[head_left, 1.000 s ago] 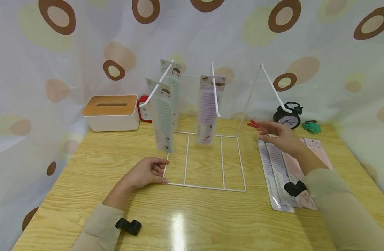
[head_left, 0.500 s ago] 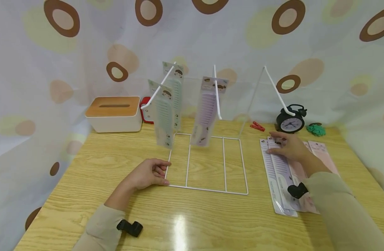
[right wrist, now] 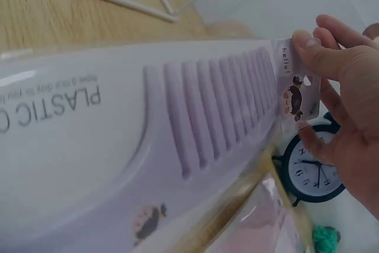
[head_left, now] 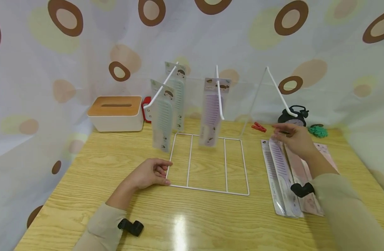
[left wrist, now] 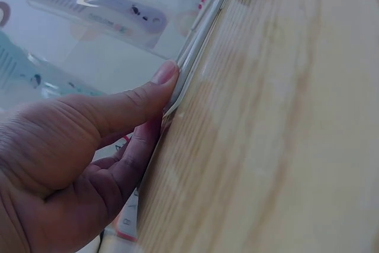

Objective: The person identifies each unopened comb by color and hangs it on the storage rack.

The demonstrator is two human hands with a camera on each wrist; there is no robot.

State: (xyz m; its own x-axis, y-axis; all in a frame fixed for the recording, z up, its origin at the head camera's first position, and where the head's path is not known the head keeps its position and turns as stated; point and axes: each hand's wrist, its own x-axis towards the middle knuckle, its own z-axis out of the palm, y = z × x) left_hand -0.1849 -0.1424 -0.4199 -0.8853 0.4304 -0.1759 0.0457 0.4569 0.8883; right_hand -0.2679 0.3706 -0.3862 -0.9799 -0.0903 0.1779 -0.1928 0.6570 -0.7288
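My left hand (head_left: 149, 173) holds the near left corner of the white wire rack (head_left: 207, 190), thumb and fingers on the base wire. In the right wrist view, my right hand (right wrist: 346, 81) pinches the header card of a packaged purple comb (right wrist: 213, 111) by its edge. That comb (head_left: 279, 160) has its top end lifted above another packaged purple comb (head_left: 271, 174). Two packaged green combs (head_left: 162, 120) hang from the rack's left hook, one behind the other. A packaged purple comb (head_left: 212, 111) hangs on the middle hook. The right hook (head_left: 281, 94) carries nothing.
Pink packs (head_left: 323, 150) lie under and beside my right forearm. Behind that hand stand a black alarm clock (head_left: 297, 120), a green bundle (head_left: 318, 131) and a red clip (head_left: 259, 127). A tissue box (head_left: 116, 120) and red clock (head_left: 147, 109) are at the back left.
My right hand has come down from near the red clip to the packs, grasped a purple comb pack and raised its top end. The left hand has stayed on the rack.
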